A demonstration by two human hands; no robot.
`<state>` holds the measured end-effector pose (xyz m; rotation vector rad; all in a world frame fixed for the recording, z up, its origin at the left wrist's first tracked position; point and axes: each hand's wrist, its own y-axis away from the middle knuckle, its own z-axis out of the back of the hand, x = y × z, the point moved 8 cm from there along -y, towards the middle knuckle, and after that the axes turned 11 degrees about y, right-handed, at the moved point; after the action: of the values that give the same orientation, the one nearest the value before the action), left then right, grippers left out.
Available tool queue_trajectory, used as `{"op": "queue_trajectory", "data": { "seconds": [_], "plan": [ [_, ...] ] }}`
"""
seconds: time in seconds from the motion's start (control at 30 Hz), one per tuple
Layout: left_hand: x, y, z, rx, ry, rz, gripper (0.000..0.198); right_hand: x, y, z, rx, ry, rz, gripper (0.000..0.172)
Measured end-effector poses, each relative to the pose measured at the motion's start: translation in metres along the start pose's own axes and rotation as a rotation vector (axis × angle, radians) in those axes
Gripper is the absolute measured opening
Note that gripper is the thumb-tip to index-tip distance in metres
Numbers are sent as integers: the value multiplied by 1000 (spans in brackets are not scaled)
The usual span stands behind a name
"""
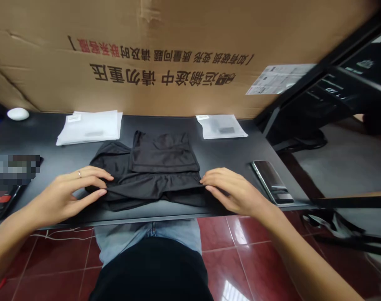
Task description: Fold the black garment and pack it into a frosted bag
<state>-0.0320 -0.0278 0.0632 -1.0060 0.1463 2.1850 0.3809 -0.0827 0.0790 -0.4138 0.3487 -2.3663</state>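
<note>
Though smooth, wrinkly black fabric point(159, 161)

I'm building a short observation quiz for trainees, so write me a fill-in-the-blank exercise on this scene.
1. The ring is on the ____ hand.
2. The left hand and right hand both touch cloth coloured ____.
3. The silver-edged phone lies nearer the ____ hand.
4. Characters printed on the cardboard appear upside ____.

Missing words: left; black; right; down.

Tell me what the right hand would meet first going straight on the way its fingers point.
The black cloth: the right hand seems to pinch its edge, and more of it lies ahead, toward the left hand. Exact depth is unclear.
</note>
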Motion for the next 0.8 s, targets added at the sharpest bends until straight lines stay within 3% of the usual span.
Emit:
{"op": "queue_trajectory", "data": {
  "seconds": [0.1, 0.2, 0.33, 0.43, 0.53, 0.6, 0.7, 0.8],
  "plan": [
    [10, -12, 19, -199, 32, 199, 17, -23, -13, 7, -110, -2, -151, 12],
    [15, -36, 34, -379, 18, 296, 28, -54, -34, 3, -140, 50, -338, 22],
    [26, -77, 36, -421, -161, 368, 32, -89, -62, -19, -56, 30, -484, 29],
    [39, -86, 36, -438, -264, 421, 38, -98, -71, -29, -37, 47, -520, 24],
    [47, -75, 36, -419, -243, 362, 46, -83, -67, -17, -162, 133, -482, 29],
    [52, -60, 37, -374, -245, 324, 52, -57, -64, -13, -183, 143, -356, 34],
    [68, -35, 43, -344, -258, 415, 59, -17, -61, -33, 38, 102, -112, 51],
    [86, -16, 44, -330, -161, 552, 63, -2, -54, -60, 249, 122, -44, 66]
  ]
}}
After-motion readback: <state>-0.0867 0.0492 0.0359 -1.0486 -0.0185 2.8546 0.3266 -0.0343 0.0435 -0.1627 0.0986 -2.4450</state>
